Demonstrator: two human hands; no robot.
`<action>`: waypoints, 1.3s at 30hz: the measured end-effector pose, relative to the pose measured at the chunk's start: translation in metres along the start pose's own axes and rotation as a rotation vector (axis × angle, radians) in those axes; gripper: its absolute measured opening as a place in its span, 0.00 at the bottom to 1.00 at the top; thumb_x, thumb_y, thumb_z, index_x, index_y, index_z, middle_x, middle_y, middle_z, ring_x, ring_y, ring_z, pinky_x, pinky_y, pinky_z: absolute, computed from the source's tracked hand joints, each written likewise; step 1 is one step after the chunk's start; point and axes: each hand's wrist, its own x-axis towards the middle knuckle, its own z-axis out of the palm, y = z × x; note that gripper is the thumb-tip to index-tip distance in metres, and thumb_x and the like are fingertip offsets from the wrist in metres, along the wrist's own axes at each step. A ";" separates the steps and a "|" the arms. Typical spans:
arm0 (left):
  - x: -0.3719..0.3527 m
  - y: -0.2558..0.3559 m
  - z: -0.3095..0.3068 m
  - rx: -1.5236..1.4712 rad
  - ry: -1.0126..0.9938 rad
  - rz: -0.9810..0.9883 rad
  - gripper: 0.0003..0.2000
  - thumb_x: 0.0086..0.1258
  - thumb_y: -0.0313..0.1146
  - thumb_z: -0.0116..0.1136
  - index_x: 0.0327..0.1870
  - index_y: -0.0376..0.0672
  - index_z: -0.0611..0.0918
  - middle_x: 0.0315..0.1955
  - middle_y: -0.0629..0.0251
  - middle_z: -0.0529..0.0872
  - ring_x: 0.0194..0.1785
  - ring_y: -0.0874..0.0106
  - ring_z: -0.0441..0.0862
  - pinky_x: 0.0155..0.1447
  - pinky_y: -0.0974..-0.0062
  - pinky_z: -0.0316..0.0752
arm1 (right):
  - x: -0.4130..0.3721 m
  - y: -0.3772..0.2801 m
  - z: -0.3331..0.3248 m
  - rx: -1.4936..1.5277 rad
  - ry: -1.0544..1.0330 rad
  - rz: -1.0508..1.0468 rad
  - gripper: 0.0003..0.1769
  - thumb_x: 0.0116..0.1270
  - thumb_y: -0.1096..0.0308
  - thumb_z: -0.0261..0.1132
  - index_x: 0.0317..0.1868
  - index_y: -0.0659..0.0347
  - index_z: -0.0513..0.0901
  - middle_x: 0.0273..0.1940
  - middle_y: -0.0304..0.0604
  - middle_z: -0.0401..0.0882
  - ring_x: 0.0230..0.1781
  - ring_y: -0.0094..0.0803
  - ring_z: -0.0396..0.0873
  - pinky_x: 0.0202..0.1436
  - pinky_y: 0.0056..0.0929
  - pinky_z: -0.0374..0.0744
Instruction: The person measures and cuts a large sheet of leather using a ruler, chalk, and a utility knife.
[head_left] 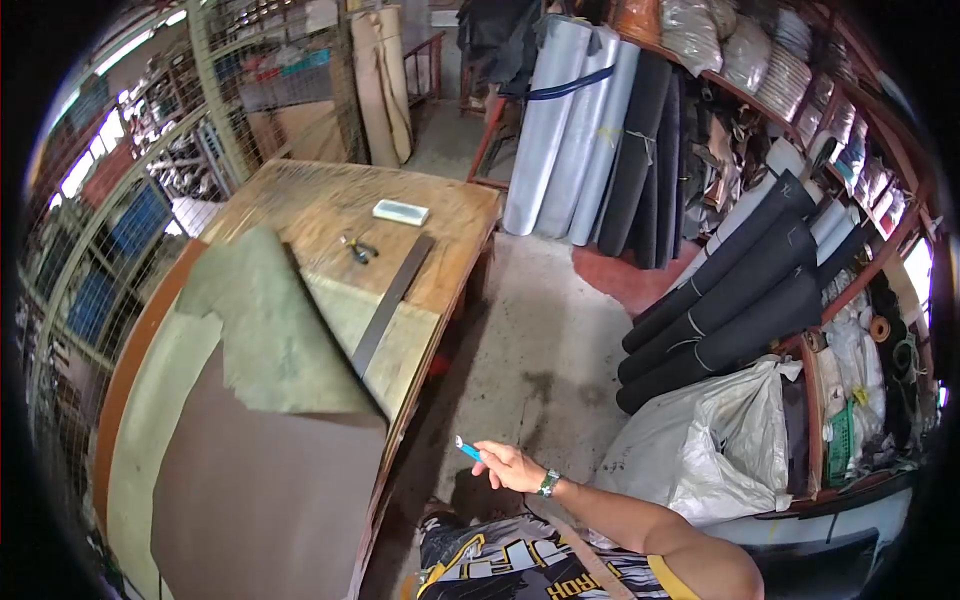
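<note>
My right hand (510, 467) is closed around a short, bright blue tool (468, 450) with a pale tip pointing up and left. Its exact kind is too small to make out. The hand hovers over the floor just right of the workbench (330, 195), touching nothing else. On the bench lies a large brown leather hide (270, 490), its far part folded back to show a greenish underside (265, 320). A long dark flat bar (393, 307) runs along the bench's right side. A small hand tool with dark handles (360, 249) sits beyond the fold. My left hand is out of view.
A pale rectangular block (400, 212) rests near the bench's far edge. Clear rolls (560, 130) and dark rolls (640, 150) stand behind; more black rolls (730, 290) lean at right above a white sack (710, 440). Wire-mesh shelving (130, 210) lines the left.
</note>
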 end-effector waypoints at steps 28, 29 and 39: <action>0.345 0.223 -0.104 -0.229 0.202 -0.011 0.12 0.66 0.37 0.62 0.39 0.39 0.90 0.35 0.51 0.90 0.38 0.57 0.87 0.45 0.62 0.82 | 0.353 -0.110 -0.371 -0.528 0.299 -0.308 0.21 0.77 0.71 0.60 0.68 0.61 0.81 0.46 0.52 0.83 0.44 0.45 0.83 0.51 0.36 0.79; 0.345 0.223 -0.099 -0.256 0.228 -0.053 0.12 0.66 0.37 0.62 0.39 0.39 0.90 0.35 0.51 0.90 0.39 0.57 0.87 0.45 0.62 0.82 | 0.380 -0.115 -0.376 -0.545 0.248 -0.358 0.21 0.77 0.72 0.59 0.67 0.61 0.81 0.46 0.52 0.83 0.44 0.46 0.83 0.51 0.36 0.79; 0.363 0.307 -0.043 -0.534 0.484 -0.453 0.14 0.65 0.39 0.63 0.42 0.38 0.90 0.37 0.49 0.90 0.41 0.55 0.87 0.47 0.61 0.82 | 0.651 -0.144 -0.398 -0.656 -0.228 -0.714 0.24 0.77 0.72 0.57 0.71 0.53 0.79 0.50 0.54 0.85 0.48 0.52 0.81 0.57 0.45 0.79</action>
